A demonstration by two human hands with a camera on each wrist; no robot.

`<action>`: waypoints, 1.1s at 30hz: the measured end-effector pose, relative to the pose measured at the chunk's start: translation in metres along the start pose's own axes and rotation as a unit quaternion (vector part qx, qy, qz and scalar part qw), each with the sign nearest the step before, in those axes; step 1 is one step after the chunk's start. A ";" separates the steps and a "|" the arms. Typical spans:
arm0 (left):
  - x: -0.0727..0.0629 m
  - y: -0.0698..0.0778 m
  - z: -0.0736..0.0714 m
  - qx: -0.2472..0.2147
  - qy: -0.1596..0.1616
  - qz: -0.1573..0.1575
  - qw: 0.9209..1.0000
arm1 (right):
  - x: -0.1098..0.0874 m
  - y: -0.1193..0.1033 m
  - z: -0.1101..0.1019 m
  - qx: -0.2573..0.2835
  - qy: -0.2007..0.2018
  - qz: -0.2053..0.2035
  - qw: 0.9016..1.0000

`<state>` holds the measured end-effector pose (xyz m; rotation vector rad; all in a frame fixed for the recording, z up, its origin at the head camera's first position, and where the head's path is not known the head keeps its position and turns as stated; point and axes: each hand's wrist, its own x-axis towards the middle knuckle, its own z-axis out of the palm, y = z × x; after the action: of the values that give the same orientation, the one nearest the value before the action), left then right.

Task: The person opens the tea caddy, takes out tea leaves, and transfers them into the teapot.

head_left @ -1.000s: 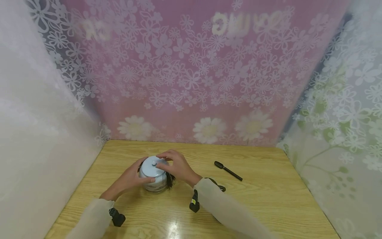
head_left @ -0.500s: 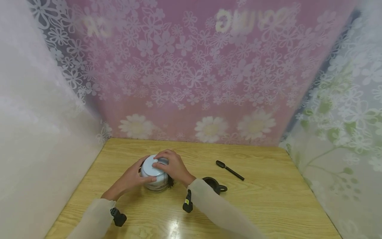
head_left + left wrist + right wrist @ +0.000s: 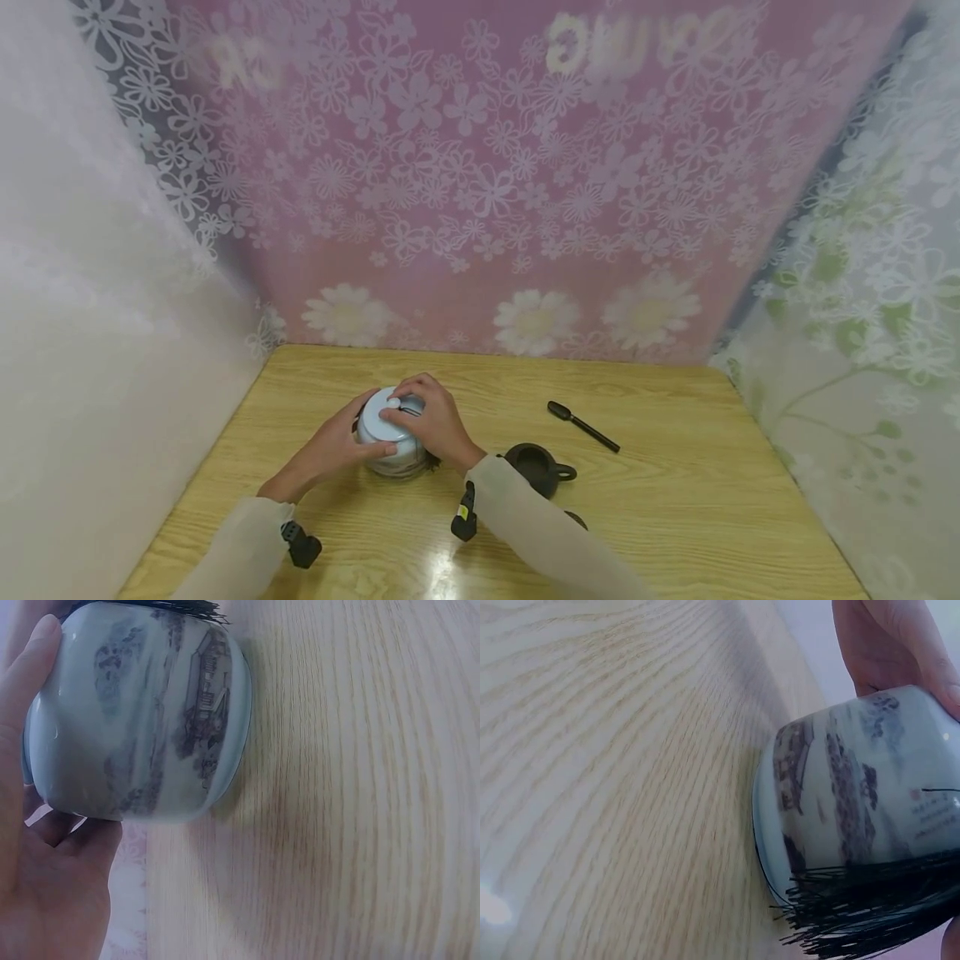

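A pale blue ceramic jar [image 3: 142, 712] with a painted landscape stands on the table, a black tassel [image 3: 877, 900] hanging at its right side. On top sits its pale lid [image 3: 380, 421], which has a small round knob [image 3: 393, 402]. My left hand [image 3: 333, 446] grips the jar from the left, its thumb lying across the front near the rim. From the right, my right hand [image 3: 438, 421] pinches the lid at the knob between thumb and fingers. Part of the lid is hidden under those fingers.
A dark teapot [image 3: 543, 479] stands right of my right wrist, its mouth uncovered and partly behind the sleeve. Close to it a small brown round thing [image 3: 576, 519] peeks out. A black scoop-like tool [image 3: 585, 427] lies farther back right. Patterned walls [image 3: 450, 317] surround the table.
My right fingers have closed in on the lid's knob. The right forearm has shifted left, uncovering the teapot and the brown thing. My left hand keeps its hold on the jar.
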<state>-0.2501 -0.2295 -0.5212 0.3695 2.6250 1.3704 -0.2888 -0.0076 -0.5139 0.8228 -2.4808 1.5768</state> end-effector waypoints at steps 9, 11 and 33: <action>0.001 0.000 0.002 0.001 0.006 0.004 1.000 | 0.000 0.004 0.008 0.009 0.028 -0.007 1.000; 0.001 0.000 0.002 0.003 0.008 0.001 1.000 | 0.000 0.005 0.009 0.004 0.033 -0.022 0.999; -0.001 0.000 0.002 0.008 0.015 0.008 1.000 | 0.002 0.006 0.017 -0.015 0.084 -0.100 0.991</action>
<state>-0.2489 -0.2285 -0.5227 0.3754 2.6639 1.3702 -0.2897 -0.0210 -0.5263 0.8642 -2.2245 1.4730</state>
